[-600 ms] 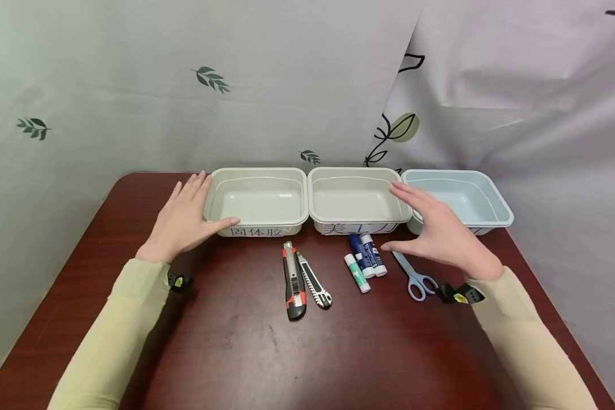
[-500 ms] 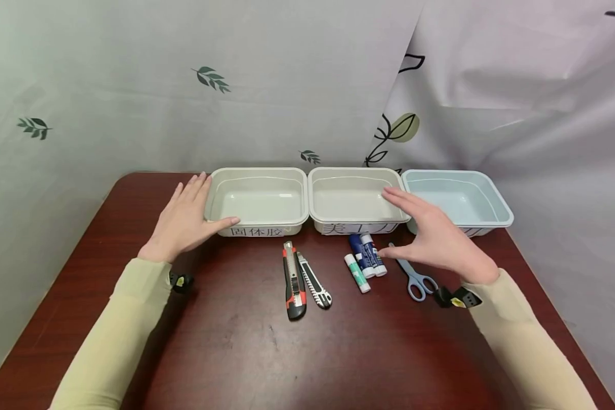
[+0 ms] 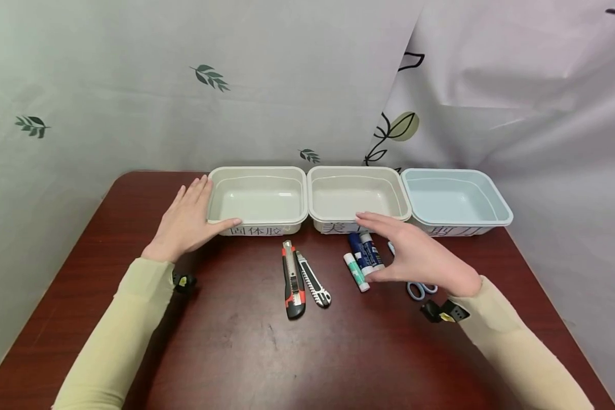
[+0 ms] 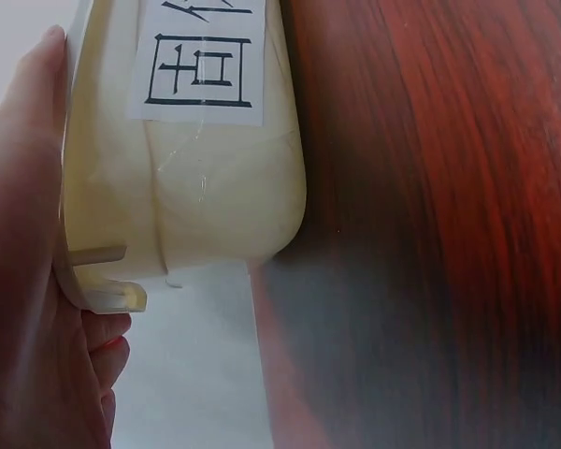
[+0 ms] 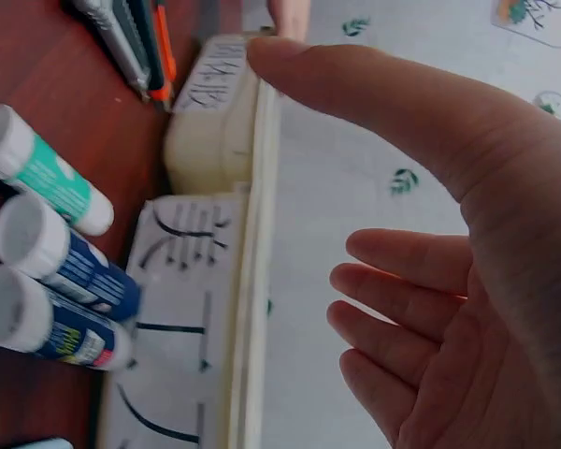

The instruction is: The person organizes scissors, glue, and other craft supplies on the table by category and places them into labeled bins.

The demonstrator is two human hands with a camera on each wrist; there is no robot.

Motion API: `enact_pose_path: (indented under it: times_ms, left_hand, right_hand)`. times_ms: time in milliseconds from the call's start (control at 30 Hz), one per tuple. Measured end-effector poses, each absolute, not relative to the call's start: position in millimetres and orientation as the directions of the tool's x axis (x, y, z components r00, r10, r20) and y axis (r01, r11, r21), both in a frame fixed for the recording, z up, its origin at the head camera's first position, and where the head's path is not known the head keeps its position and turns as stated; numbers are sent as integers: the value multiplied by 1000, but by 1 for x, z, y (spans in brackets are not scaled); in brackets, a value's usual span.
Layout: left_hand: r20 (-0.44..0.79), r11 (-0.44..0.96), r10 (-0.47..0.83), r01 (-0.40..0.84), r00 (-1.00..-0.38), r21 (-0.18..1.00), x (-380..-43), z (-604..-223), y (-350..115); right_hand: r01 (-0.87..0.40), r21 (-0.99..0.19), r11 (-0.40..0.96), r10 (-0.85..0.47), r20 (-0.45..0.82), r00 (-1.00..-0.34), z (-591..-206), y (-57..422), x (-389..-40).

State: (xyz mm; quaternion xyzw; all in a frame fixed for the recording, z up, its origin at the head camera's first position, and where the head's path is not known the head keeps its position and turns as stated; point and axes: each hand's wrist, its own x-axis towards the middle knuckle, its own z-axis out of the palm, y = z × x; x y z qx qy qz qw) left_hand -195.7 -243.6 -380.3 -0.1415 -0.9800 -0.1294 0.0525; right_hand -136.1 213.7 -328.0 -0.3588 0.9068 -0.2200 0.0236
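Note:
My left hand (image 3: 187,219) rests at the left end of a cream plastic bin (image 3: 266,221), fingers straight along its side and thumb along the front rim. In the left wrist view, fingertips show past the bin's corner. My right hand (image 3: 415,250) hovers with thumb and fingers spread, holding nothing. Its thumb overlaps the lower end of two blue glue sticks (image 3: 360,249) in the head view. A smaller green glue stick (image 3: 356,273) lies beside them. Under the right hand are blue-grey scissors (image 3: 416,291), mostly hidden.
A second cream bin (image 3: 333,218) and a pale blue bin (image 3: 461,222) continue the row along the table's back edge, with labels in front. A red-and-black utility knife (image 3: 293,282) and a white-and-black one (image 3: 315,282) lie mid-table. A curtain (image 3: 266,85) hangs behind.
My right hand has moved left and toward me, from over the blue bin's edge to the glue sticks, uncovering the blue bin's label. My left hand stays at its bin.

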Motion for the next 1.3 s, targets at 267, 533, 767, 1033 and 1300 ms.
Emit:
enact_pose_path:
  times_ms: [267,533,767,1033,1300]
  left_hand:
    - [130,923,262,287,-956,255,-195,-381,-244]
    - [124,919,263,287,-957,271,-195,-381,-245]
    - [130,919,270,296,-954,259,-194,-381,-244]
    - [127,927,277,300,-952,227,-194,-382,-245]
    - [128,931,277,299,-952,208,-196,-383,-246]
  right_hand:
    - [-664,-372,649,-701,47,-712,-347,203,-134]
    - [-662,-334,671,-718,-71,-692,-365,196,-135]
    - [-677,-312,667,-730,-95,-676,-373,193,-136]
    - [-711,-279,645,-754,-80,-652,-379,191,-140]
    - [-699,-270,663,-740,-90,-667,-380,190,-141]
